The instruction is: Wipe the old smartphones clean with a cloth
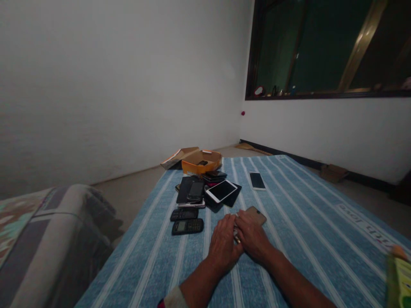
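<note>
A gold-beige smartphone (257, 215) lies low over the striped cloth, mostly covered by my hands. My right hand (252, 233) is closed over it from above, and one end of the phone sticks out past the fingers. Against its left side my left hand (224, 237) is closed, fingertips meeting those of the right. A small pale, shiny edge shows between the hands; I cannot tell what part it is. Left of them lie two black keypad phones (188, 226). Just beyond, a white smartphone (221, 191) rests tilted on a pile of dark phones (195, 190).
An orange cardboard box (201, 164) with its lid open stands at the far end of the blue striped cloth (298, 222). Another white smartphone (257, 181) lies at the right. A draped blanket (73, 231) is at left, a yellow-green item (401, 276) at the right edge.
</note>
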`<state>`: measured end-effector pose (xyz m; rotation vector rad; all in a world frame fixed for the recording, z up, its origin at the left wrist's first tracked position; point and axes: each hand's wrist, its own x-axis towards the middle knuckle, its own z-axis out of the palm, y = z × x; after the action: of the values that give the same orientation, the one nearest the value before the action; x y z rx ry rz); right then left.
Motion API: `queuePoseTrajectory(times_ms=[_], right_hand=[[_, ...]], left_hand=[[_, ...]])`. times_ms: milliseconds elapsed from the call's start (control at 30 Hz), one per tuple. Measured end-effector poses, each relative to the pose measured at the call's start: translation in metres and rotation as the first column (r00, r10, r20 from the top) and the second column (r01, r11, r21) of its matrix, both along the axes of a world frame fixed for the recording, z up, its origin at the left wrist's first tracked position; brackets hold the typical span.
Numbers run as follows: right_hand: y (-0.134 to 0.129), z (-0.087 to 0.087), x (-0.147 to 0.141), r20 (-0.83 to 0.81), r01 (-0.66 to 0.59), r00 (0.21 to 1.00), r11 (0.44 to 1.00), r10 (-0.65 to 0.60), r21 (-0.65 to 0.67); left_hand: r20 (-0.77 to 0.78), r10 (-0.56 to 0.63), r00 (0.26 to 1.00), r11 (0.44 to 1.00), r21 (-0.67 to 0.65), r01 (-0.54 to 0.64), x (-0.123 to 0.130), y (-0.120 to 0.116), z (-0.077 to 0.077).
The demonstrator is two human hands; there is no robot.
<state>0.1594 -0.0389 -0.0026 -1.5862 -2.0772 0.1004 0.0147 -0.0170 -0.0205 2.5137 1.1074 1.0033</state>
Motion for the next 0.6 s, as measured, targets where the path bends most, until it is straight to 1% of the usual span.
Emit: queuePoseTrajectory(times_ms=[133, 300, 400, 467, 600], right_hand=[[0.006, 0.006, 0.001, -0.011, -0.031, 0.999, 1.0, 0.031, -0.008], [0.015, 0.011, -0.001, 0.022, 0.018, 1.0, 1.0, -0.018, -0.013], [0.016, 0.012, -0.003, 0.026, 0.034, 0.999, 0.999, -0.034, -0.008], [0.015, 0.012, -0.003, 0.03, 0.027, 0.999, 1.0, -0.027, -0.006], [0.014, 0.012, -0.003, 0.046, 0.013, 0.999, 1.0, -0.014, 0.002]], left_hand=[[0.006, 0.005, 1.0, 1.0, 0.003, -0.005, 0.0, 0.001, 0.0], [-0.011, -0.002, 1.0, 0.999, -0.046, 0.001, 0.0, -0.001, 0.01], [0.012, -0.014, 1.0, 0.998, -0.061, 0.015, 0.0, -0.003, 0.015], [0.024, -0.019, 1.0, 0.998, -0.052, 0.02, 0.0, -0.002, 0.013], [0.01, -0.02, 1.0, 0.999, -0.033, 0.021, -0.001, 0.002, 0.004]])
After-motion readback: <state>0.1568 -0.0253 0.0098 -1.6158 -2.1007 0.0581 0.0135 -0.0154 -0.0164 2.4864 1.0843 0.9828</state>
